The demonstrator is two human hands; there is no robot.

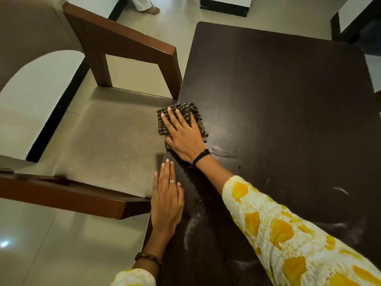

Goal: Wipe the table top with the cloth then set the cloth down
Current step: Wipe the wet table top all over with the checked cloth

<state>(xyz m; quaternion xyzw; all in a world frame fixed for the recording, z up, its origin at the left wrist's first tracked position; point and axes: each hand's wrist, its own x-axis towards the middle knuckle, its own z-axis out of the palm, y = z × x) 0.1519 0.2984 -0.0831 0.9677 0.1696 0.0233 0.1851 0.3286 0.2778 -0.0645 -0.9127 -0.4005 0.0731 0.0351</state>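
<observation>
Table top [278, 104]: dark brown, nearly black wooden surface filling the right half of the view; pale smears and streaks show near the right forearm and along the near left edge.
Cloth [184, 112]: dark checked fabric, folded, lying flat on the table top at its left edge, about midway between near and far; one corner reaches slightly past the edge.
Right hand [183, 135]: palm down on the cloth, fingers straight and slightly spread, pressing the fabric against the surface; a black band circles the wrist.
Left hand [167, 201]: palm down on the table's left edge, nearer than the cloth and apart from it; fingers straight and close together, a ring on one finger, a beaded bracelet at the wrist.
Sleeves [288, 234]: white fabric with yellow blotches, covering both forearms.
Armchair [107, 137]: wooden frame with a beige seat cushion, left of the table; its far armrest post stands just beside the table edge.
Floor [51, 244]: pale glossy tiles.
Second person: a bare foot [153, 10] and a light trouser leg at the far edge of the view.
</observation>
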